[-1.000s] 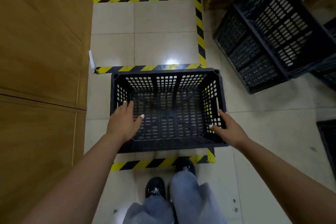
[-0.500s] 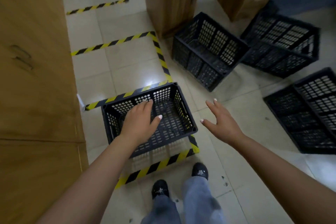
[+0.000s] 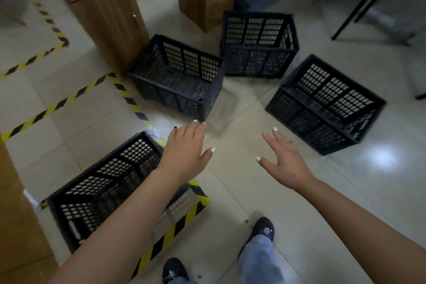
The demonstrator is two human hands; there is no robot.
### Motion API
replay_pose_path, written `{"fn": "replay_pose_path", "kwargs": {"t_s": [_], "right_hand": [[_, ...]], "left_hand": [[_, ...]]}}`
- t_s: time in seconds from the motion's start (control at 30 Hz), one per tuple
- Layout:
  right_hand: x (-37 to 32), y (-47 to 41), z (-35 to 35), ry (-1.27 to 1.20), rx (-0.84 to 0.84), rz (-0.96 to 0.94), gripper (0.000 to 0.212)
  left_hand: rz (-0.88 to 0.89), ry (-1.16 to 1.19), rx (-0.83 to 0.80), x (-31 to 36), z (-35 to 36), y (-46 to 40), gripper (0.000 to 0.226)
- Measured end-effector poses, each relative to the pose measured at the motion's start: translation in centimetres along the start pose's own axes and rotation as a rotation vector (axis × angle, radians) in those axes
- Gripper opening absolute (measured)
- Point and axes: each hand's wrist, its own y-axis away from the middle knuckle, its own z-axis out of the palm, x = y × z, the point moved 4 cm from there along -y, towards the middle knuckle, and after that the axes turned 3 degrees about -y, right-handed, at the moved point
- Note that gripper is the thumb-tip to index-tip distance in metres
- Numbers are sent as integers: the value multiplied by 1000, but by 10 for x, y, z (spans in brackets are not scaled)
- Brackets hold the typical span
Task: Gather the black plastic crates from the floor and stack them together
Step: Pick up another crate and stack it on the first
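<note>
Three crates [image 3: 177,80] beyond empty fingers [image 3: 200,127]

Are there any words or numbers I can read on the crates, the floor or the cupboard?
None: there is no readable text in this picture.
The four black crates show only grid holes, no label.
The floor tape is plain yellow and black stripes, a marking without words.
The wooden cupboard carries no writing.
</note>
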Motion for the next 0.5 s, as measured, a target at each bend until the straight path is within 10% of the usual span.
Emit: {"fn": "replay_pose_path", "kwargs": {"t_s": [0.5], "right_hand": [[252, -28, -177, 3, 147, 256, 72]], "left_hand": [[310, -3, -28, 273, -20, -225, 70]]}}
